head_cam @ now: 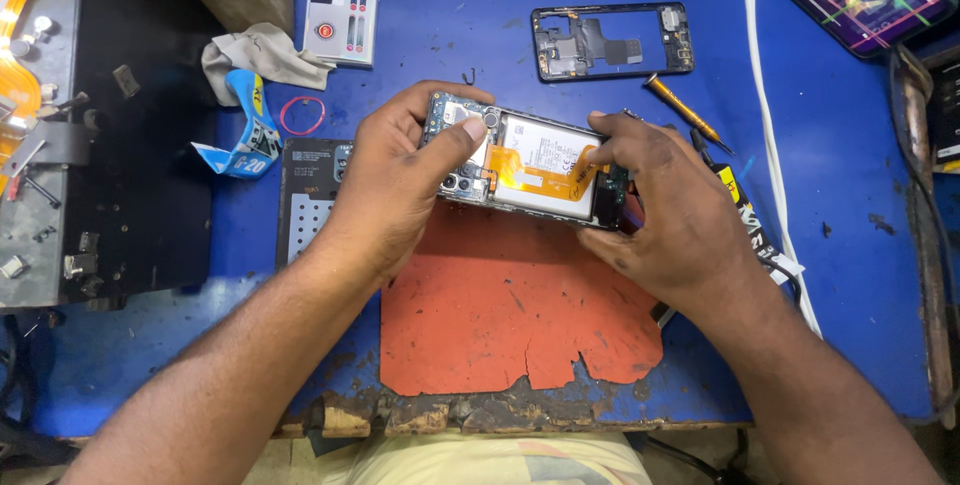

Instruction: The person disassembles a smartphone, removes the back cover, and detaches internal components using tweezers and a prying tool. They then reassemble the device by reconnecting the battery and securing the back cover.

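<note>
I hold an opened smartphone [540, 160] with its back off, showing a white battery, an orange flex cable and the circuit board. My left hand [400, 180] grips its left end by the camera modules, thumb on the board. My right hand [665, 205] grips the right end, with fingertips pressing on the orange flex cable. The phone hovers over the far edge of a worn orange mat [500, 315].
A black phone mid-frame [612, 40] lies behind, with a yellow-handled screwdriver [682, 110] beside it. A dark back cover [310, 195], a blue tape strip [248, 130], a red rubber band [302, 115] and a cloth [262, 55] sit at left. A white cable [765, 125] runs along the right.
</note>
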